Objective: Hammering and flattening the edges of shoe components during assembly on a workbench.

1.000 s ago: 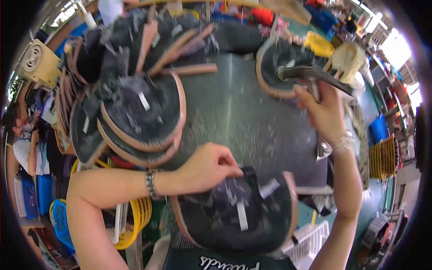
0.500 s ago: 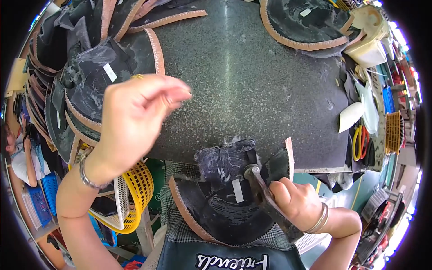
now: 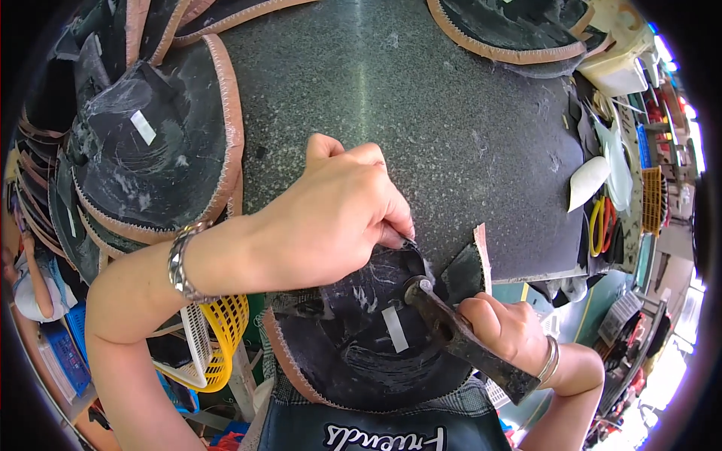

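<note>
A black, curved leather-like piece point(image 3: 376, 376) with tan zigzag-stitched edging and a small white tag point(image 3: 395, 328) lies across my lap at the table's near edge. My left hand point(image 3: 338, 210) is closed, thumb and fingertips pinched on the piece's upper folded edge. What lies inside the pinch is mostly hidden. My right hand point(image 3: 500, 331) is a fist around a worn dark metal hammer point(image 3: 470, 349), close to its long head. The hammer's rounded end rests over the piece, right of the tag; its handle is hidden in the fist.
Similar edged pieces point(image 3: 158, 173) are piled at the left, and more point(image 3: 511, 37) lie at the far right of the dark tabletop point(image 3: 421, 113). Scissors with yellow and red handles point(image 3: 602, 225) lie at the right edge. A yellow basket point(image 3: 226, 338) stands below left.
My left hand has come down and right from above the table onto the piece's upper edge. My right hand stays in place with the hammer, its head turned slightly.
</note>
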{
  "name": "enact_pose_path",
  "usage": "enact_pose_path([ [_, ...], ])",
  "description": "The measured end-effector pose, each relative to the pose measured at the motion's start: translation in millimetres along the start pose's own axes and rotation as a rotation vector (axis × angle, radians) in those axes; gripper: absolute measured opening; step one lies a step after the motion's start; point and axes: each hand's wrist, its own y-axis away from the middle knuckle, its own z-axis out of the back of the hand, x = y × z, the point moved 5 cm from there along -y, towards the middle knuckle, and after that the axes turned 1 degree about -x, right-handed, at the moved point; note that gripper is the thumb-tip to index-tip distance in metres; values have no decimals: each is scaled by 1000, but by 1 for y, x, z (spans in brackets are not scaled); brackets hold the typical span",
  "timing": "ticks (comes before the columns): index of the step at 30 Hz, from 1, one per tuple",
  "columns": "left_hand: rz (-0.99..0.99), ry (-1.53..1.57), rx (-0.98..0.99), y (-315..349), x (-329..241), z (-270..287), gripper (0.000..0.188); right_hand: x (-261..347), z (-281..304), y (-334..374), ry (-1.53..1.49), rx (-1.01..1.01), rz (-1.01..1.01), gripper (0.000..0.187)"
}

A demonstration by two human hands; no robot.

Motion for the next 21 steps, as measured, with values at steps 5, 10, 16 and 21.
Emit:
enact_pose_path([
  [5,1,-370,-432,1,2,51,11,-3,2,-1,-44,-33,-7,19],
  [10,-105,-287,-157,-2,-8,13,24,-4,1,-1,-38,-38,0,17],
  [16,-236,-296,-116,-5,-9,9,19,-8,0,2,-100,-38,-17,18],
  [21,-374,-528,-188,-3,-16,11,12,-14,15,-4,-210,14,-55,22],
])
